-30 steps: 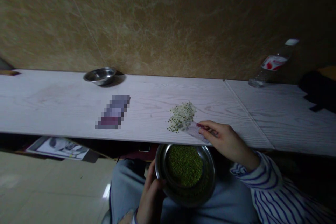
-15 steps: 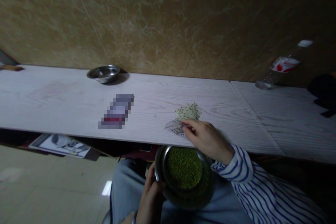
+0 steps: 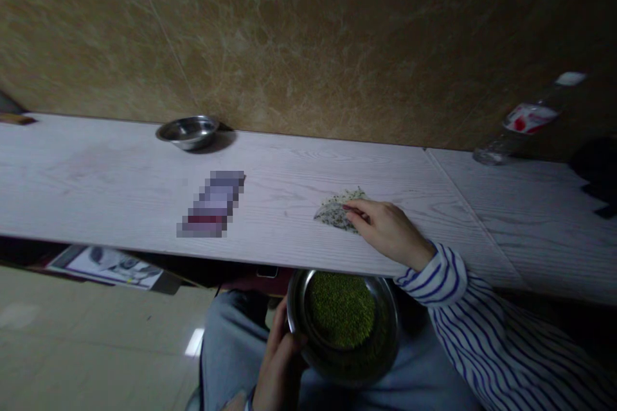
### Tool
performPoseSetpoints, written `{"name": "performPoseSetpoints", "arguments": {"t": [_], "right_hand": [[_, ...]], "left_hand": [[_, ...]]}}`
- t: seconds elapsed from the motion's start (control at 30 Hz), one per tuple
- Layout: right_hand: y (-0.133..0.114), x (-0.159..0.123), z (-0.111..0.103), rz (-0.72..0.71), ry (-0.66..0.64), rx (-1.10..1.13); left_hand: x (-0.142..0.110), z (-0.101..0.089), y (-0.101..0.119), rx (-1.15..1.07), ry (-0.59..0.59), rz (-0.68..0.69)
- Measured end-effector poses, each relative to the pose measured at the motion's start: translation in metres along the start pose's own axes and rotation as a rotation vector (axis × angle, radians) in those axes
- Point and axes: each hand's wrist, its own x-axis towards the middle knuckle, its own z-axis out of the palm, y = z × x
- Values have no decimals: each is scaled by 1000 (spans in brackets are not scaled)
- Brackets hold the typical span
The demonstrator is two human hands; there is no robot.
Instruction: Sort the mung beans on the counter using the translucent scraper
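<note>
My left hand (image 3: pixel 282 356) grips the left rim of a steel bowl (image 3: pixel 391 327), which rests on my lap below the counter's edge. Inside lie many small green beans that look like mung beans (image 3: pixel 342 309). Over the counter, my right hand (image 3: pixel 385 228) pinches a thin, see-through sheet (image 3: pixel 332 214), seemingly plastic, between thumb and fingers. The sheet lies over the near side of a small pale heap with dark green specks (image 3: pixel 351 195). What the heap consists of is too small to tell, and my fingers hide part of it.
On the pale wood-grain counter (image 3: pixel 270 231) are a second steel bowl (image 3: pixel 187 135) near the wall, a pixelated flat object (image 3: pixel 212 204), and a clear bottle (image 3: pixel 527 119) at right. A dark object (image 3: pixel 598 170) sits at the far right. Printed sheets (image 3: pixel 108 263) lie on a shelf below.
My right hand has moved the see-through sheet forward and slightly right, from in front of the speckled heap onto it. My left hand stays on the bowl's rim.
</note>
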Motion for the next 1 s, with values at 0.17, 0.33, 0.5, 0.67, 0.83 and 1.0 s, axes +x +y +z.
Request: {"name": "performPoseSetpoints", "arguments": {"t": [0.17, 0.33, 0.5, 0.67, 0.83, 1.0], "right_hand": [[6, -5, -5, -67, 76, 43], [13, -21, -9, -126, 194, -6], [12, -35, -8, -186, 208, -96], [8, -37, -4, -221, 194, -112], [5, -41, -4, -246, 159, -111], [9, -48, -10, -256, 175, -108]], "left_hand": [[-1, 1, -2, -31, -11, 11], [-2, 3, -1, -34, -28, -5], [-1, 1, -2, -18, -38, -4], [0, 0, -3, 0, -35, 17], [2, -1, -1, 8, 20, -10], [2, -5, -1, 39, -45, -47]]}}
